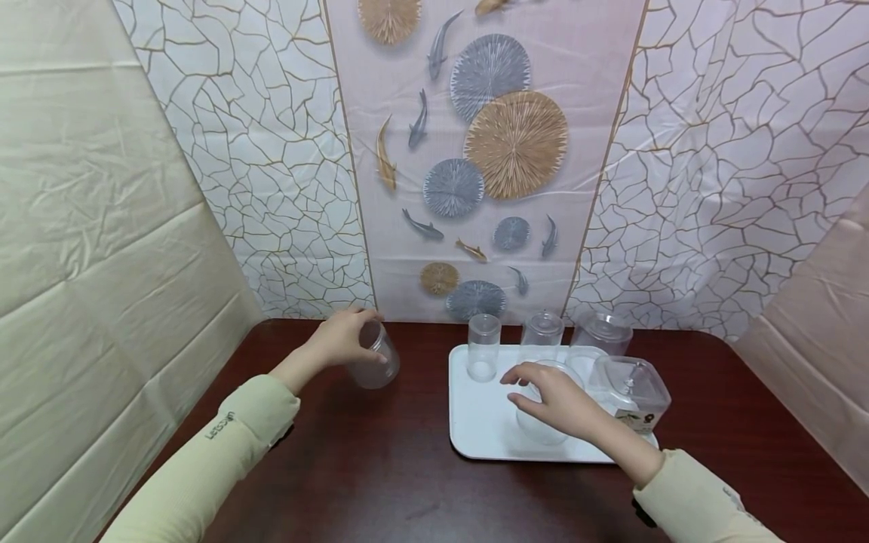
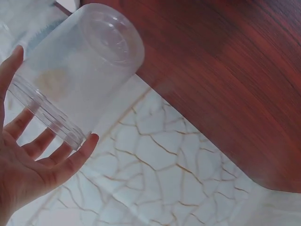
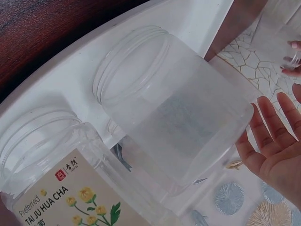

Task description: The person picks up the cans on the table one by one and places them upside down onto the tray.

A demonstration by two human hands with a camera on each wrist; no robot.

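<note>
My left hand (image 1: 339, 339) holds a clear plastic jar (image 1: 383, 366) near the table's back left part. In the left wrist view the thumb and fingers curl round its threaded rim, and the jar (image 2: 94, 52) tilts with its base away from the palm. Over the white tray (image 1: 475, 434), my right hand (image 1: 560, 400) has its fingers spread and loosely bent. Another clear jar (image 3: 178, 113) stands mouth down on the tray; the right fingertips are right at its raised base. Beside it a clear jar with a flowered tea label (image 3: 70, 197) also stands mouth down.
Along the tray's back stand a slim clear jar (image 1: 483, 348), a second clear jar (image 1: 541, 333) and a wider one (image 1: 604, 335). The dark red-brown table (image 1: 353, 475) meets a patterned cloth backdrop (image 1: 285, 173) at the back, with plain cloth (image 1: 109, 249) on the left.
</note>
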